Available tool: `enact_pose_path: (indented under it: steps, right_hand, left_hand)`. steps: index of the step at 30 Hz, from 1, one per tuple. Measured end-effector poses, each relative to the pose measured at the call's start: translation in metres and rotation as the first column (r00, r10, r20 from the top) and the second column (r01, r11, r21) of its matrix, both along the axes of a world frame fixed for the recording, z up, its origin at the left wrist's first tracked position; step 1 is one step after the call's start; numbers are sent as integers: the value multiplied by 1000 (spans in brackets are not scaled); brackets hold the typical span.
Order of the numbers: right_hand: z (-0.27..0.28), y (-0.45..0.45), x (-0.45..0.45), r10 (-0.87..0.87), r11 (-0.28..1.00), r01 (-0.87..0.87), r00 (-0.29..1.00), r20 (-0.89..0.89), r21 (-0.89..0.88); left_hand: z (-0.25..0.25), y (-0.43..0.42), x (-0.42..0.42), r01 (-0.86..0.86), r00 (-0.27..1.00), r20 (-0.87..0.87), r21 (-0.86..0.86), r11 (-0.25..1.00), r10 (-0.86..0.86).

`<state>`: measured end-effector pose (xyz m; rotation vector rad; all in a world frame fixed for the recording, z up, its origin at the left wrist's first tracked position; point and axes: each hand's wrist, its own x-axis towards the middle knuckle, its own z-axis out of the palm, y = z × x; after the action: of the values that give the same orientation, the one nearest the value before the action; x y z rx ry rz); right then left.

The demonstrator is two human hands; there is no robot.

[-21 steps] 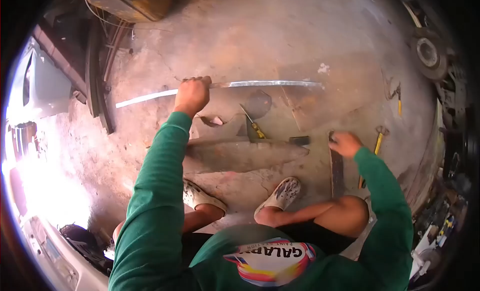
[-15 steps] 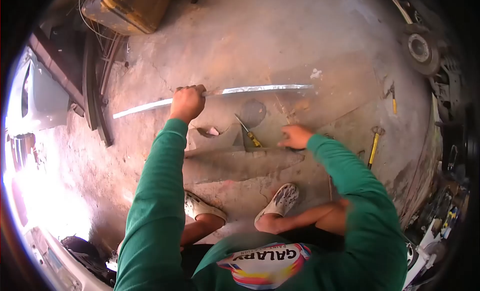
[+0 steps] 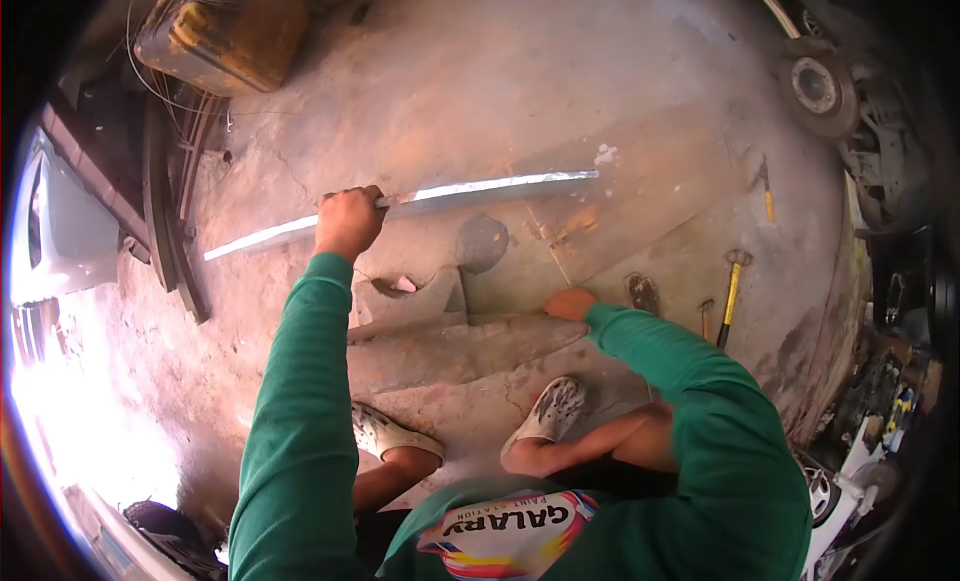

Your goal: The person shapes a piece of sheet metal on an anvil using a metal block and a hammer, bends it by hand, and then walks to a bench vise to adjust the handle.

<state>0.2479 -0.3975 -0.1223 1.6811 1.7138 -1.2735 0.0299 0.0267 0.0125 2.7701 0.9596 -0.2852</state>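
Note:
My left hand (image 3: 347,224) is closed around a long, narrow metal strip (image 3: 500,185), bright and shiny along most of its length. The strip runs across the floor, nearly left to right. My right hand (image 3: 572,304) is low at the right end of a bent, dull sheet-metal piece (image 3: 450,354). Its fingers look curled, but what they hold, if anything, is hidden. A grey cut piece of sheet (image 3: 435,298) with a notch stands against the upper edge of the bent metal. The yellow screwdriver seen earlier does not show now.
A yellow-handled hammer (image 3: 735,291) lies to the right, with a smaller tool (image 3: 706,316) beside it and another yellow-handled tool (image 3: 768,193) farther off. A brake disc (image 3: 815,85) is at upper right. A rusty yellow container (image 3: 215,46) and metal beams (image 3: 160,196) stand left.
The view has shifted, moving the floor items left and down. My right hand has come down closer to the bent metal, and the screwdriver has gone from its spot. My left hand keeps the strip.

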Motion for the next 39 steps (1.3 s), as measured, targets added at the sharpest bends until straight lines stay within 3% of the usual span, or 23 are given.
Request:
enact_pose_path:
  steps: [2, 4, 5, 7, 8, 10, 12, 14, 15, 16, 17, 19, 20, 22, 23, 28, 30, 32, 34, 36, 37, 38, 39]
  right_hand:
    - [40, -17, 15, 147, 988, -145, 988, 42, -57]
    - [55, -16, 25, -57, 969, 81, 993, 106, -233]
    - [59, -13, 28, -55, 971, 79, 993, 109, -227]
    - [74, 0, 27, -586, 809, 507, 738, 334, 299]
    - [82, 9, 28, -588, 807, 509, 740, 326, 301]
    - [100, 33, 29, -860, 503, 744, 383, 336, 439]
    - [59, 25, 41, -900, 410, 798, 278, 335, 441]
    - [16, 18, 50, -930, 315, 836, 177, 323, 449]
    - [0, 17, 50, -976, 45, 840, -78, 202, 540]
    - [-9, 16, 48, -944, -226, 776, -324, 64, 589]
    - [5, 24, 51, -948, -221, 783, -313, 61, 581]
    - [51, 47, 64, -508, -838, 464, -855, -100, 288]
    - [44, 47, 70, -513, -839, 473, -852, -103, 271]
    - [1, 35, 98, -330, -929, 357, -919, -216, -101]
    - [-12, 38, 106, -422, -855, 477, -868, -262, -204]
    - [-9, 128, 71, -445, -632, 447, -878, -176, -633]
    - [-5, 172, 32, -516, -595, 444, -850, -105, -670]
    - [8, 206, -22, -634, -436, 510, -759, -149, -741]
    - [74, 238, -75, -856, -194, 588, -493, -158, -785]
    - [115, 254, -116, -969, 135, 772, -29, -247, -621]
    - [134, 245, -128, -970, 130, 773, -30, -240, -621]
    - [154, 238, -140, -830, 535, 789, 424, -361, -302]
    - [169, 234, -149, -517, 829, 556, 801, -301, 58]
  left_hand:
    - [-1, -1, -1, -7, 1000, -1, -7, 1000, 7]
    - [3, -1, -2, -11, 999, -42, -25, 1000, 10]
    - [5, 1, -3, -15, 999, -39, -19, 1000, 14]
    - [7, 2, -12, 23, 997, -75, -95, 995, -30]
    - [7, 4, -19, 22, 996, -81, -89, 996, -30]
    - [5, 15, -37, 149, 989, 26, -30, 988, -148]
    - [16, 27, -55, 104, 994, -38, 20, 994, -103]
    - [39, 45, -86, 104, 992, 63, 53, 993, -107]
    - [56, 53, -102, 92, 986, 133, 83, 992, -103]
    - [76, 58, -118, 79, 975, 198, 111, 991, -100]
    - [99, 59, -133, 49, 974, 215, 125, 991, -76]
    - [154, 54, -159, -24, 978, 209, 129, 991, -3]
    - [176, 51, -173, -40, 965, 261, 142, 989, 1]
    - [216, 45, -202, -58, 965, 262, 172, 983, 11]
    - [232, 39, -213, -62, 965, 263, 187, 980, 11]
    - [268, 6, -240, -216, 910, 403, 256, 942, 99]
    - [262, -7, -234, -276, 877, 464, 280, 919, 122]
    - [256, 8, -231, -227, 882, 464, 272, 935, 79]
    - [250, 17, -229, -237, 869, 482, 215, 947, 108]
    - [242, 27, -228, -237, 859, 495, 158, 959, 131]
    - [236, 31, -230, -235, 857, 497, 147, 961, 134]
    - [232, 36, -232, -235, 854, 503, 141, 962, 135]
    - [227, 42, -233, -237, 850, 509, 140, 961, 136]
